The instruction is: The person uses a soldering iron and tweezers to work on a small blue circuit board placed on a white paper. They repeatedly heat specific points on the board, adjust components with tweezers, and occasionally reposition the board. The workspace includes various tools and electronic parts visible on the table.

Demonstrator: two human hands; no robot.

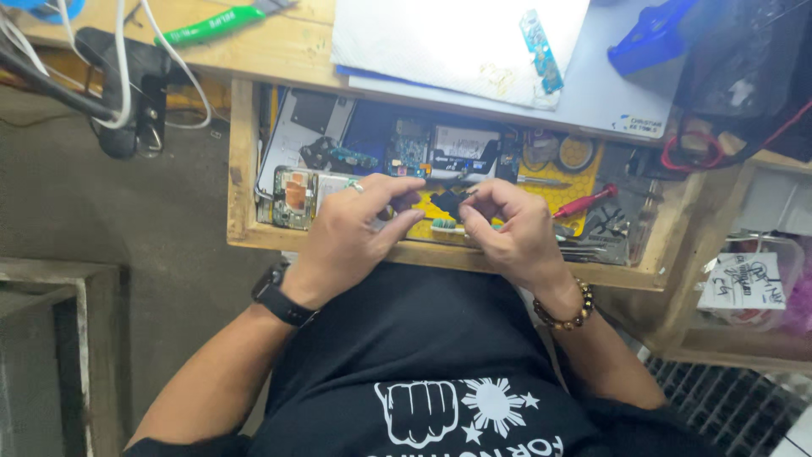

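My left hand (355,233), with a ring and a black wrist watch, rests on an opened phone body (298,196) lying in a wooden drawer (242,161); its fingers reach toward a small black part (447,201). My right hand (512,228), wearing a bead bracelet, pinches that black part from the right. A toothbrush head (445,225) with pale bristles lies just below, between the two hands. What my right palm covers is hidden.
The drawer holds circuit boards (412,149), a yellow mat (571,190), a red screwdriver (585,203) and tweezers. Above it on the desk lie a white sheet (448,38), a small green board (541,49), a green-handled tool (211,25) and a blue object (650,38).
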